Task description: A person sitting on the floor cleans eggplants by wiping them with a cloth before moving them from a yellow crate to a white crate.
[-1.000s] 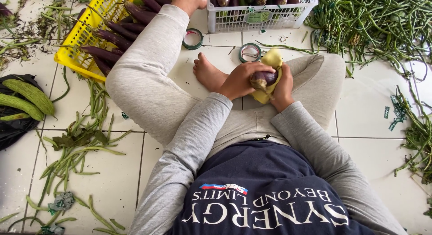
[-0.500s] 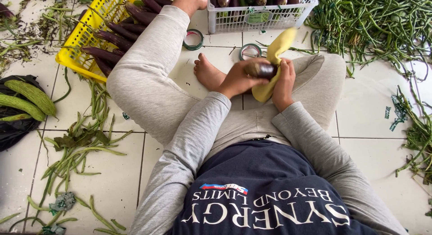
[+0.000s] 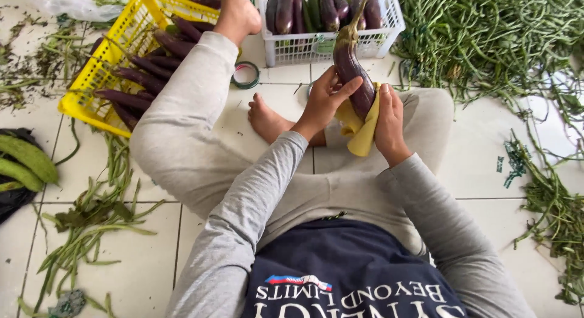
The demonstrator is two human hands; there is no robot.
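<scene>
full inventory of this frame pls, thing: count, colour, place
eggplant: one, dark purple, held upright in both hands
cloth: one, yellow, under right hand against eggplant
yellow basket: one, upper left, holds purple eggplants
white basket: one, top centre, holds eggplants
tape roll: one, green, floor by white basket
long beans: pile, green, upper right
gourds: several, green, left edge
bean scraps: scattered, green, lower left
left hand: grips eggplant
right hand: presses cloth on eggplant

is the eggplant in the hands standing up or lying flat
Standing up. The purple eggplant points stem-end up toward the white basket, held between the left hand and the right hand, which presses a yellow cloth against it.
</scene>
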